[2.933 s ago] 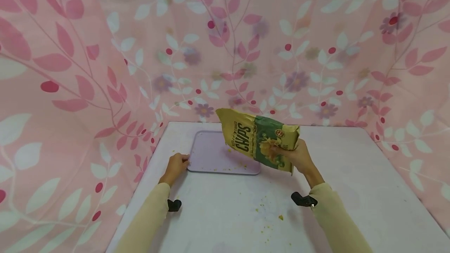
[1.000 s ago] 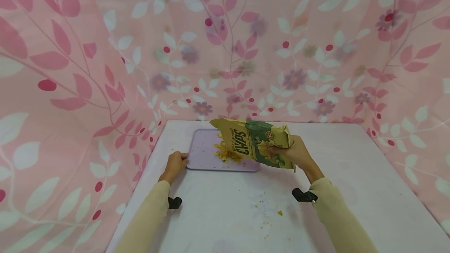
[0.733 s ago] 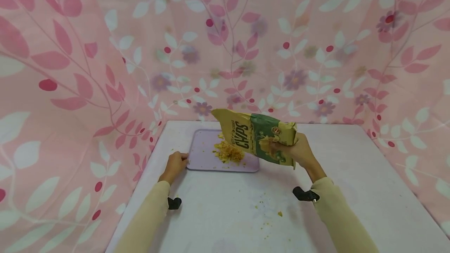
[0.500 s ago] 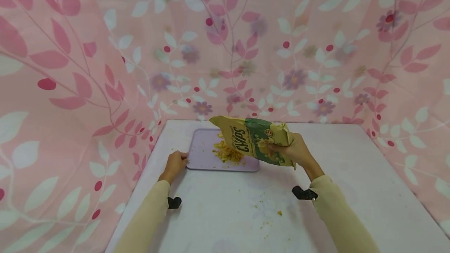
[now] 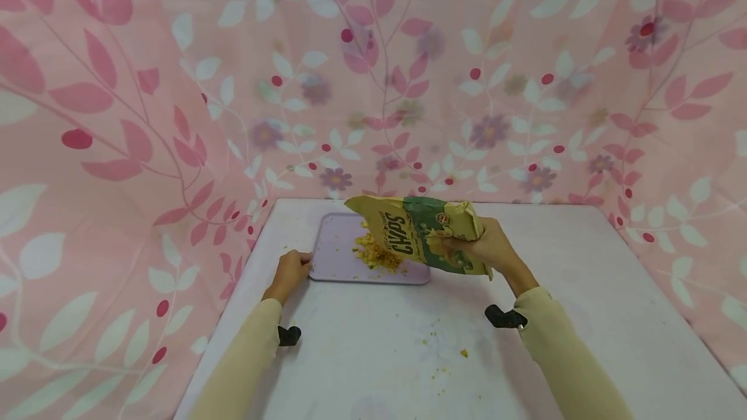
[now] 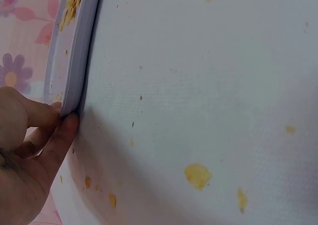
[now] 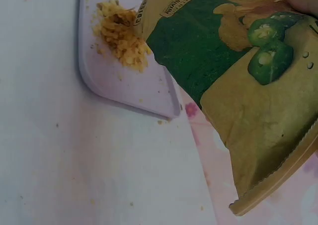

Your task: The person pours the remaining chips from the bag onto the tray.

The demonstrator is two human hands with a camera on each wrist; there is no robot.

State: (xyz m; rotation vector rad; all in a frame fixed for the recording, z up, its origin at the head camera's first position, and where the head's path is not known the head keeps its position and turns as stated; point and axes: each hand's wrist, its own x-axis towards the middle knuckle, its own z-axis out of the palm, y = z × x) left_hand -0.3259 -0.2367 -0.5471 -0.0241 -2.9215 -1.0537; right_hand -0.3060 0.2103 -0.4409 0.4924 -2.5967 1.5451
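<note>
My right hand grips the bottom end of a yellow and green bag of chips. The bag is tilted with its top end low over a lilac tray. On the tray lies a heap of broken yellow chips, partly hidden behind the bag. At the tray's left end, my left hand pinches the rim. The left wrist view shows its thumb over the edge and fingers against the outside. From the right wrist, the chips appear close beside the bag.
Crumbs and a larger chip piece are scattered on the white table in front of the tray. A pink floral curtain encloses the back and both sides. A black wrist camera sits at each sleeve.
Chips have come out of the bag into a heap on the tray, which held only crumbs. The bag was lowered, rose briefly, then dipped again slightly leftward. My left hand keeps its place.
</note>
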